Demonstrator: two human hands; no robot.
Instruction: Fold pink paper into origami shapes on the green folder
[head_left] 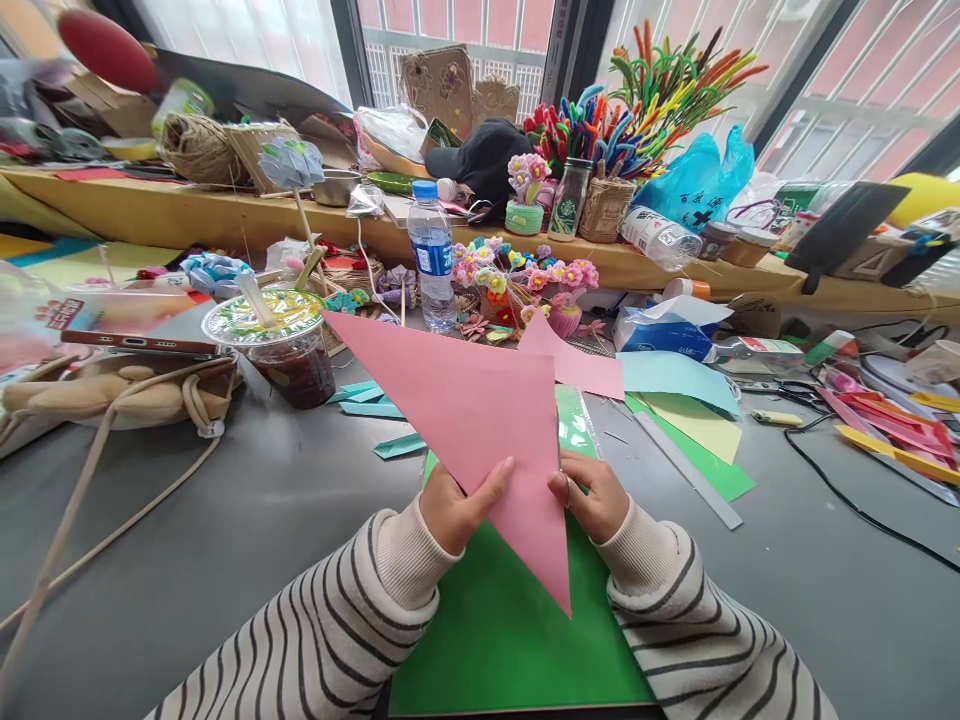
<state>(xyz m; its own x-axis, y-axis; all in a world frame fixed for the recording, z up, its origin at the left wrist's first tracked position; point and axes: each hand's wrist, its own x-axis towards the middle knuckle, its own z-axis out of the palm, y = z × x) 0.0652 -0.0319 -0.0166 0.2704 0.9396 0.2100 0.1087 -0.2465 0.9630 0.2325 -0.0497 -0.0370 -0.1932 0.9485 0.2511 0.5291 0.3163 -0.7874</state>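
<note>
A pink paper triangle [495, 410] is held up over a green sheet [517, 640] on the grey table. My left hand [461, 505] grips its lower left edge, thumb on the front and the other fingers behind the paper. At the triangle's right edge my right hand [592, 492] is closed, thumb and fingers pinched together; a thin, shiny metal bit shows at those fingers, too small to name. Behind the triangle lies another pink paper piece [589, 372].
A drink cup [296, 365] and a water bottle [433, 260] stand beyond the paper. Light blue paper [679, 380], a metal ruler [690, 470] and a black cable [862, 510] lie to the right. A cluttered wooden shelf [360, 228] runs along the back.
</note>
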